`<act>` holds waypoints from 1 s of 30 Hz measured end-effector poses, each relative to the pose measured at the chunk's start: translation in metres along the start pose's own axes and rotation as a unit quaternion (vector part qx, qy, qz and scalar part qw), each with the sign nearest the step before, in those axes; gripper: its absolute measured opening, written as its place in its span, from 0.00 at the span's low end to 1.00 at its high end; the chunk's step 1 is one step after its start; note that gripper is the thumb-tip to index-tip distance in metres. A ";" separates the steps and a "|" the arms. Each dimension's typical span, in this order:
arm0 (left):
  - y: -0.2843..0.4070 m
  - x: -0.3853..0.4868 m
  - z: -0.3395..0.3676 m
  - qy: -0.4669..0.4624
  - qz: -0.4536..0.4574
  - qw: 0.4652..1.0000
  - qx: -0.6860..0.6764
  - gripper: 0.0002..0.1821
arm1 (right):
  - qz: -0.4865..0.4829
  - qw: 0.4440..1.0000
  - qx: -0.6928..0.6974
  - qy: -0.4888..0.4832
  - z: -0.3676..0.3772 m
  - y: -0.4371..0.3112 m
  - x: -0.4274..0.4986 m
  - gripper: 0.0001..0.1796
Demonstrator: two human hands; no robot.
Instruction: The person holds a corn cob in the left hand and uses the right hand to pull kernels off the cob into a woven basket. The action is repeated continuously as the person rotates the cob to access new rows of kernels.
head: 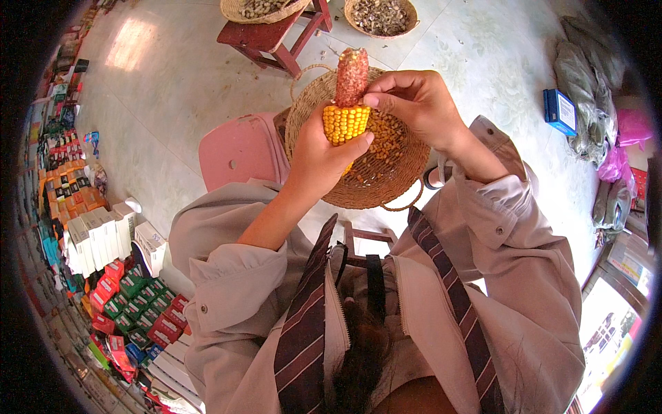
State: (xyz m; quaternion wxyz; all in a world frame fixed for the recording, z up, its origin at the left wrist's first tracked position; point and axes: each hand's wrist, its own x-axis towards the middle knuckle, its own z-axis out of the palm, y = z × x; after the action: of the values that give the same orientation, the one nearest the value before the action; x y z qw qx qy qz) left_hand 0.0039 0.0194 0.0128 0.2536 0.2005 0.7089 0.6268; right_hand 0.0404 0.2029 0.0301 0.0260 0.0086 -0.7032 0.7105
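An ear of corn (345, 124) stands nearly upright in my left hand (321, 150), whose fingers wrap around its lower part. Yellow kernels cover that lower part, while the upper end is a bare reddish cob (352, 77). My right hand (419, 106) touches the ear with thumb and fingertips at the border between kernels and bare cob. Beneath both hands is a round woven basket (357, 194) with rope handles. Loose corn kernels (385, 137) lie inside it, partly hidden by my hands.
A pink plastic stool (243, 150) is left of the basket. Ahead stand a red wooden stool (264, 39) bearing a basket of peanuts (261, 8), and another basket (382, 18) of dried pieces. Stacked boxes (139, 305) line the left; plastic bags (584, 93) and a blue box (559, 112) lie right.
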 end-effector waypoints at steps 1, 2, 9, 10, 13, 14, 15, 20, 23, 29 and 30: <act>0.000 0.000 0.000 0.002 -0.001 1.000 0.005 0.23 | -0.001 1.000 -0.013 0.007 0.001 0.001 0.000 0.07; 0.000 0.000 0.000 0.005 -0.001 1.000 0.010 0.23 | -0.002 1.000 -0.026 0.015 0.002 0.001 0.000 0.07; -0.005 0.003 0.000 0.094 0.057 0.984 0.141 0.22 | -0.074 0.978 -0.186 0.066 0.010 0.005 -0.004 0.08; -0.004 0.003 0.000 0.100 0.060 0.981 0.157 0.23 | -0.077 0.974 -0.200 0.072 0.011 0.004 -0.005 0.08; -0.002 0.003 0.001 0.105 0.067 0.977 0.172 0.23 | -0.094 0.967 -0.221 0.088 0.014 -0.001 -0.007 0.07; -0.001 0.003 0.001 0.104 0.068 0.977 0.172 0.23 | -0.103 0.967 -0.214 0.092 0.015 0.000 -0.007 0.07; 0.000 0.003 0.001 0.094 0.060 0.979 0.171 0.22 | -0.113 0.967 -0.206 0.095 0.016 0.000 -0.008 0.06; 0.008 0.001 0.001 0.067 0.040 0.982 0.170 0.23 | -0.143 0.958 -0.227 0.105 0.016 -0.002 -0.008 0.05; 0.004 0.001 0.003 0.094 0.084 0.982 0.142 0.24 | -0.149 0.959 -0.217 0.103 0.016 -0.002 -0.008 0.04; 0.008 -0.001 0.003 0.079 0.066 0.985 0.140 0.23 | -0.119 0.972 -0.175 0.100 0.016 -0.001 -0.010 0.04; 0.009 0.000 0.003 0.072 0.058 0.987 0.134 0.23 | -0.116 0.972 -0.178 0.100 0.015 -0.002 -0.009 0.04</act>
State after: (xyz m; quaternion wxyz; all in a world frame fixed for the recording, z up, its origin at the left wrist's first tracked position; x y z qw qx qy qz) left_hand 0.0056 0.0229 0.0217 0.1355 0.2278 0.7903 0.5524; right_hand 0.0493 0.1876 0.0314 0.1796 0.0146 -0.8062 0.5635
